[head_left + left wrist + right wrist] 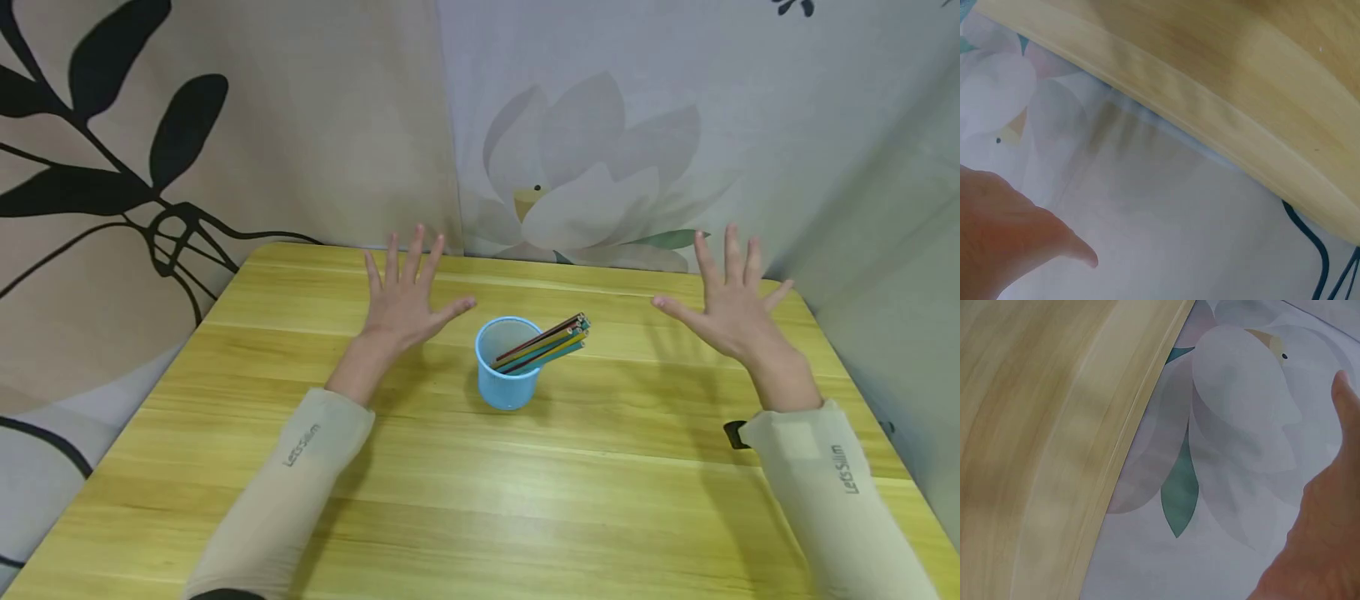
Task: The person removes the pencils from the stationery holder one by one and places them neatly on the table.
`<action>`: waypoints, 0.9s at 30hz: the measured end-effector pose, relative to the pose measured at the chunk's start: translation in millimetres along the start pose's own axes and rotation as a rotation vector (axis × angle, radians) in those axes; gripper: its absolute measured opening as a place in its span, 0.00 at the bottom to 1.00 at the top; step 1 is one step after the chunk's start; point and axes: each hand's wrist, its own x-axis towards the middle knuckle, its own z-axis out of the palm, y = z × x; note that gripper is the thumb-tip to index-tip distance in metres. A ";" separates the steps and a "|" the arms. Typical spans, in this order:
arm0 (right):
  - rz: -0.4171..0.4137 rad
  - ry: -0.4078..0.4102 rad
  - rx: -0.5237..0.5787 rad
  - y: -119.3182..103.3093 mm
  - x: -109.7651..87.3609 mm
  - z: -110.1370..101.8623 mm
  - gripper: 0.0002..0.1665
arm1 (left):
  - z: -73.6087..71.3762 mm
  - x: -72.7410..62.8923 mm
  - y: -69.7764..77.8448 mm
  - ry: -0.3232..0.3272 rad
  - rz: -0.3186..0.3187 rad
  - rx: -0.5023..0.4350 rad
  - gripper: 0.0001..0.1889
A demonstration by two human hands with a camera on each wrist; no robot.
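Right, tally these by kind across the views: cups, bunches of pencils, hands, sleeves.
Blue cup: 1
Bunch of pencils: 1, too closely packed to count singly
Hands: 2, left hand and right hand
Beige sleeves: 2, left sleeve and right sleeve
Total: 6

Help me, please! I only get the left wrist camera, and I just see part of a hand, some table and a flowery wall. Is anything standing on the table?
Observer: Yes, a blue cup stands on the table.
Operator: Ooh! Is the cup empty?
Observer: No, a bunch of pencils leans in it, with their ends sticking out.
Operator: Is anybody holding it?
Observer: No, the left hand and the right hand are spread on either side of the cup, both apart from it.
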 end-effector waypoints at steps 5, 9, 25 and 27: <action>-0.006 0.008 0.007 -0.6 -2.8 3.5 0.62 | 3.2 -5.0 2.1 0.006 0.010 -0.031 0.53; -0.017 0.021 0.027 -1.7 -5.5 5.8 0.61 | 3.7 -9.2 4.2 -0.006 0.017 -0.043 0.53; -0.067 0.054 0.083 -11.8 -14.3 13.4 0.59 | 5.1 -21.5 11.5 -0.021 0.065 -0.092 0.53; -0.076 0.057 0.093 -13.6 -15.4 13.9 0.59 | 5.1 -23.1 12.9 -0.026 0.074 -0.100 0.53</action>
